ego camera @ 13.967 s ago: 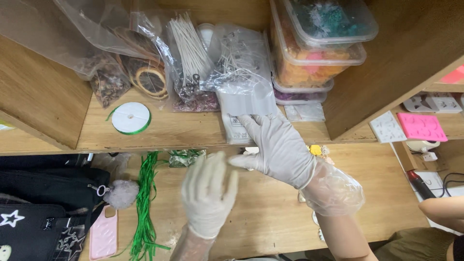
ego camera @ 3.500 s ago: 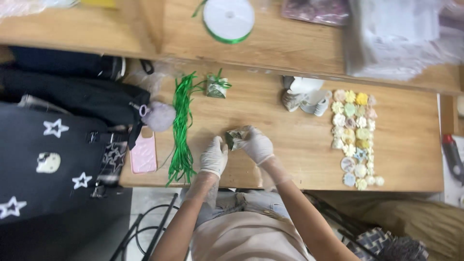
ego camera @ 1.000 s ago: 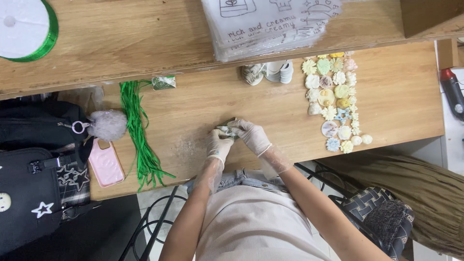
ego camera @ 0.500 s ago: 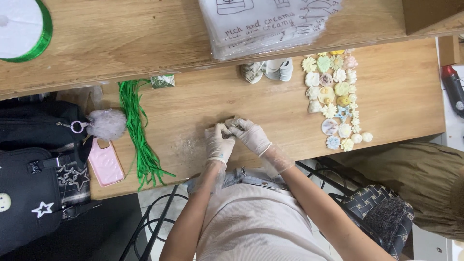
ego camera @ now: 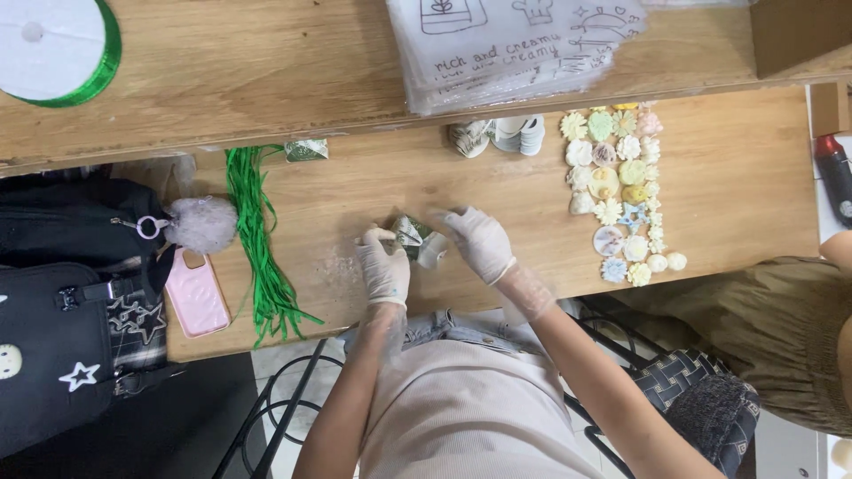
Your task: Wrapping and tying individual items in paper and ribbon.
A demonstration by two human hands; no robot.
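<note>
Both my hands wear thin pale gloves and meet over the wooden table (ego camera: 373, 191). Between them is a small crumpled patterned packet with a white piece (ego camera: 419, 241). My left hand (ego camera: 384, 269) pinches its left side, and my right hand (ego camera: 479, 244) holds its right side with fingers curled over it. A faint dusting of white powder lies on the wood just left of my left hand.
A bundle of green strips (ego camera: 257, 239) and a pink phone (ego camera: 197, 293) lie left, beside black bags (ego camera: 62, 293) with a fluffy pom-pom (ego camera: 200, 222). Several pastel flower shapes (ego camera: 621, 191) sit right. A green ribbon spool (ego camera: 53, 49) and printed bags (ego camera: 515, 44) rest on the shelf. Another person (ego camera: 781, 328) sits right.
My hands stay together on the small packet and have shifted slightly, with the right hand's fingers now spread more over it. The view has barely moved.
</note>
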